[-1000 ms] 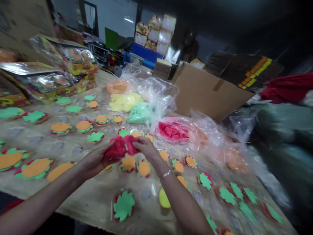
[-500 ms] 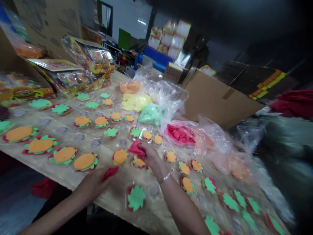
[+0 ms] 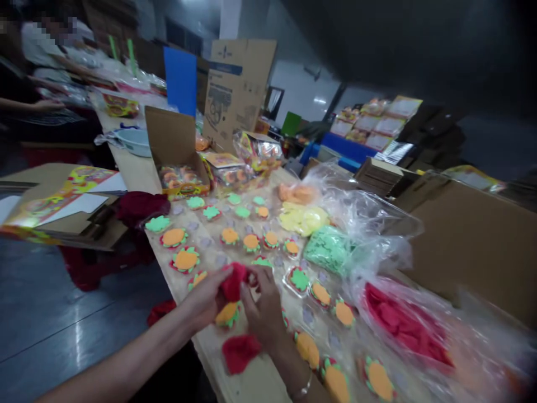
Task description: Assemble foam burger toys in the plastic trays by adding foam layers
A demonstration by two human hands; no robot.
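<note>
My left hand (image 3: 206,299) and my right hand (image 3: 263,307) meet above the near edge of the wooden table (image 3: 247,380). Both pinch a bunch of red foam pieces (image 3: 233,281) held between them. Another red foam piece (image 3: 240,351) lies on the table just below my right hand. Around the hands lie several stacked foam shapes with red, green and orange layers, such as the orange-topped stack (image 3: 185,259) to the left and the green-topped stack (image 3: 298,278) to the right.
Clear plastic bags hold red pieces (image 3: 398,319), green pieces (image 3: 331,252) and yellow pieces (image 3: 302,217). A large cardboard box (image 3: 470,240) stands at right. An open box of packaged toys (image 3: 178,168) sits at the far end. Another person (image 3: 39,61) works at far left.
The view has swung left along the table. My hands, apart half a second ago, have come together again on the red pieces; one red piece now lies on the table below them.
</note>
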